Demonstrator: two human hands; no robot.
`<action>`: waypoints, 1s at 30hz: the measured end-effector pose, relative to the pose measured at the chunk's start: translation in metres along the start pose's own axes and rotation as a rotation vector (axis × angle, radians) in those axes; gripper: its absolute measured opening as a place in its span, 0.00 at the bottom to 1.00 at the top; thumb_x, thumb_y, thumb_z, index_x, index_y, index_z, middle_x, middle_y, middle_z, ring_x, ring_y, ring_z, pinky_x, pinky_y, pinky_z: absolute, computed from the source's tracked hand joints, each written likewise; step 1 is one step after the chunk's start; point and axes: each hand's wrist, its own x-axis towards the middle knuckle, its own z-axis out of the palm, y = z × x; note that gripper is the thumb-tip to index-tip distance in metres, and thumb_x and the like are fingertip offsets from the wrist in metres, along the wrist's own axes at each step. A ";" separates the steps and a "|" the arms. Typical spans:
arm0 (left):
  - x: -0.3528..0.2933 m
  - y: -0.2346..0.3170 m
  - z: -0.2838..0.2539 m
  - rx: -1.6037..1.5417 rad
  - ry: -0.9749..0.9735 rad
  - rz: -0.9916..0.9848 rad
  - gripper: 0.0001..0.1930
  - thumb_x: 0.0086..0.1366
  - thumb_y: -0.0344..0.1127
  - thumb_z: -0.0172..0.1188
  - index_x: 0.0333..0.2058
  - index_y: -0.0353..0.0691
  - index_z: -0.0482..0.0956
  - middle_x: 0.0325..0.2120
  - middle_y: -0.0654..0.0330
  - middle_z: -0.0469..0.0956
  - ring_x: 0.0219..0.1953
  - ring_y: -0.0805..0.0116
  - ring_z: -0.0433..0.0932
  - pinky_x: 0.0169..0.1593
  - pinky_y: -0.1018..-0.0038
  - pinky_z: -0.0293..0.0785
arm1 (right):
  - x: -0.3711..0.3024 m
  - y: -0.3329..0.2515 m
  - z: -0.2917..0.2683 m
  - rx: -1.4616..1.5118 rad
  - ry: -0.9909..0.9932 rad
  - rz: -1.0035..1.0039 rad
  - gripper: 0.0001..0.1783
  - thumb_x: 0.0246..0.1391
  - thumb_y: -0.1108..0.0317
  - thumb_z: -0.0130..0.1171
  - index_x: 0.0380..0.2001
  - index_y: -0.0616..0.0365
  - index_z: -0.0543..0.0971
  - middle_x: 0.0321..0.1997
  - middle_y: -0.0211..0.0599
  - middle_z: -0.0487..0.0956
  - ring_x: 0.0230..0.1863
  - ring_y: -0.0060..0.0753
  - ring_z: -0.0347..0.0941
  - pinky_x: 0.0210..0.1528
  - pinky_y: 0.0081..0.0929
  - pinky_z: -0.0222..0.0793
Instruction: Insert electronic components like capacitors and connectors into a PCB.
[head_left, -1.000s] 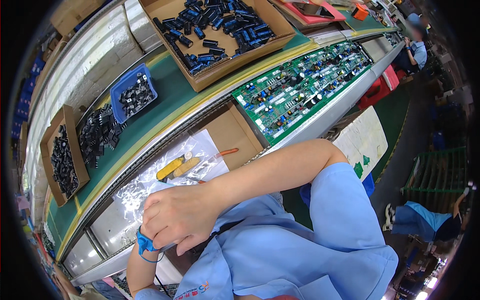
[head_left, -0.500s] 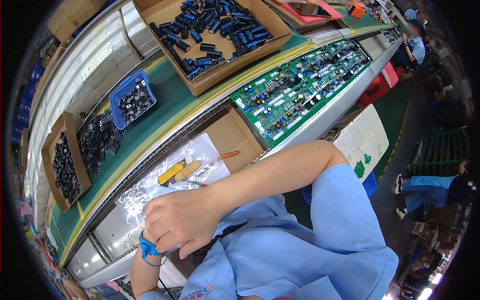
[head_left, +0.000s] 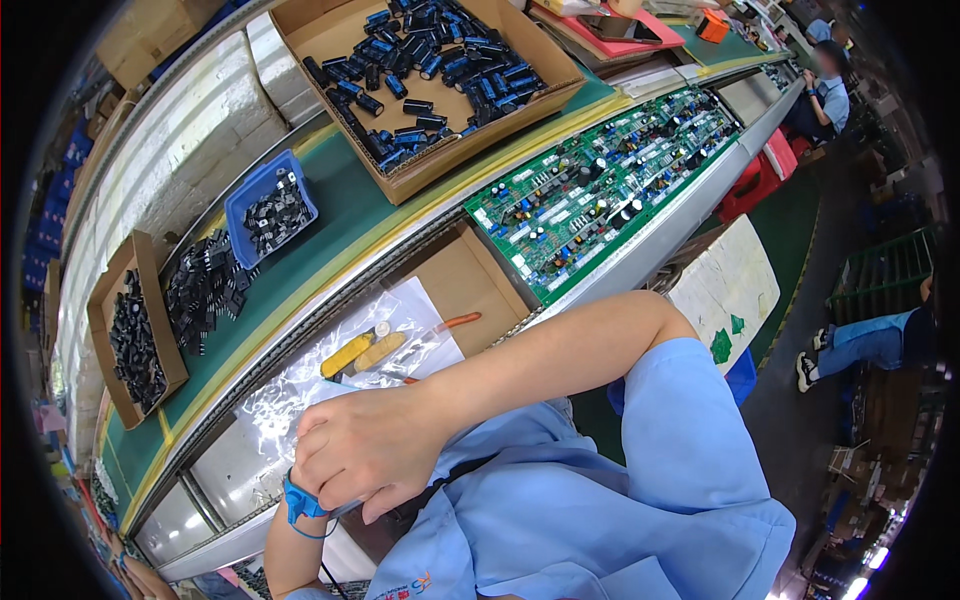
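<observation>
My right hand (head_left: 375, 450) lies across my left arm just above the wrist, its fingers bent and closed together over the left hand. Beneath it my left hand is hidden; only the left forearm (head_left: 292, 555) and a blue wrist strap (head_left: 301, 500) with a thin cord show. Past the hands, a clear plastic bag (head_left: 280, 420) and white sheet lie on the work line. On them rest a yellow finger-shaped piece (head_left: 347, 356), a tan one (head_left: 380, 352) beside it and an orange-handled tool (head_left: 460, 320).
A green circuit board panel (head_left: 600, 190) full of parts sits on the rail. Beyond are a cardboard box (head_left: 440, 170) of blue-black capacitors, a blue bin (head_left: 240, 215), loose black components (head_left: 205, 285) and a small carton (head_left: 165, 370). A white-topped stool (head_left: 730, 285) stands at right.
My hands keep the same hold, with slightly more of the wrist strap showing. The view has shifted a little. At far right, a walking person's legs have changed stance.
</observation>
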 end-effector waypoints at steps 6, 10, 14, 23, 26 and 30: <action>0.003 -0.020 0.000 -0.074 -0.014 0.066 0.10 0.55 0.34 0.64 0.33 0.35 0.81 0.25 0.61 0.77 0.27 0.65 0.76 0.32 0.73 0.74 | 0.000 -0.001 0.000 0.006 0.003 -0.001 0.22 0.37 0.56 0.71 0.35 0.55 0.78 0.41 0.34 0.77 0.49 0.40 0.73 0.55 0.44 0.63; 0.006 -0.033 -0.002 -0.120 -0.025 0.107 0.10 0.55 0.34 0.64 0.33 0.35 0.81 0.24 0.61 0.77 0.27 0.65 0.76 0.32 0.73 0.74 | 0.001 -0.002 -0.001 0.014 -0.021 0.006 0.21 0.38 0.57 0.71 0.35 0.55 0.78 0.41 0.34 0.77 0.50 0.40 0.73 0.55 0.44 0.62; 0.009 -0.044 -0.004 -0.170 -0.043 0.151 0.10 0.54 0.34 0.64 0.32 0.35 0.81 0.24 0.61 0.77 0.26 0.66 0.76 0.31 0.74 0.74 | 0.001 -0.002 -0.001 0.016 -0.007 0.001 0.21 0.38 0.57 0.71 0.35 0.56 0.78 0.40 0.34 0.77 0.50 0.39 0.73 0.55 0.45 0.62; 0.012 -0.062 -0.009 -0.312 -0.092 0.263 0.09 0.54 0.34 0.65 0.32 0.35 0.81 0.23 0.62 0.77 0.25 0.67 0.76 0.30 0.74 0.74 | 0.000 -0.002 -0.003 0.003 -0.020 0.000 0.21 0.39 0.57 0.71 0.35 0.56 0.78 0.41 0.34 0.77 0.51 0.39 0.73 0.55 0.44 0.62; 0.012 -0.069 -0.014 -0.356 -0.116 0.299 0.09 0.54 0.34 0.65 0.32 0.35 0.81 0.22 0.63 0.77 0.24 0.67 0.76 0.30 0.75 0.74 | 0.000 -0.002 -0.001 0.005 -0.015 -0.001 0.21 0.39 0.56 0.71 0.35 0.56 0.78 0.41 0.34 0.77 0.51 0.39 0.73 0.55 0.45 0.62; 0.012 -0.076 -0.020 -0.415 -0.141 0.345 0.09 0.54 0.34 0.66 0.31 0.35 0.81 0.22 0.63 0.76 0.24 0.68 0.76 0.29 0.75 0.74 | 0.000 -0.002 -0.001 0.003 -0.022 -0.003 0.22 0.39 0.56 0.71 0.35 0.56 0.78 0.41 0.35 0.77 0.51 0.40 0.73 0.55 0.45 0.62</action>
